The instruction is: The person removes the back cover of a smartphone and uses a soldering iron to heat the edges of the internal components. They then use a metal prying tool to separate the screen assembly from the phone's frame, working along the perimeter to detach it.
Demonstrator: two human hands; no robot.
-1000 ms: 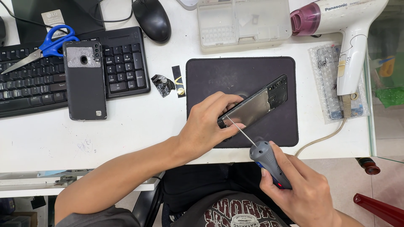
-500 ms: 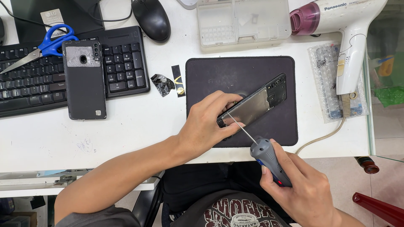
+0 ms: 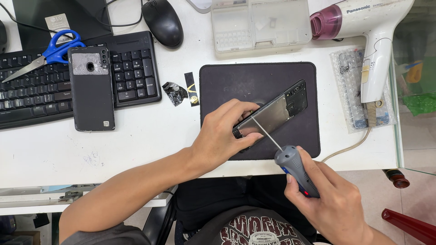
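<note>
Since the earlier views we see almost no change: the opened phone (image 3: 275,114) still lies slanted on the dark work mat (image 3: 227,79), and the screwdriver (image 3: 290,163) tip has stayed at the phone's near end. Our left hand (image 3: 225,131) remains curled over that near end, fingers and thumb pinching the frame against the mat. Our right hand (image 3: 334,199) stays wrapped tight round the grey handle, just off the mat's near right corner, beyond the desk edge. We count one screwdriver, one opened phone, one loose back cover (image 3: 92,88) well left of the mat on a keyboard (image 3: 41,88), one pair of blue-handled scissors (image 3: 47,54) beyond it, one mouse (image 3: 162,22), one clear parts box (image 3: 260,25) just behind the mat, one hair dryer (image 3: 374,41) to the mat's right, and a few small black scraps (image 3: 175,93) just left of the mat. The screw under the tip is too small to make out, our fingers hide the phone's near corner, and the picture's edges cut off the keyboard and mouse.
</note>
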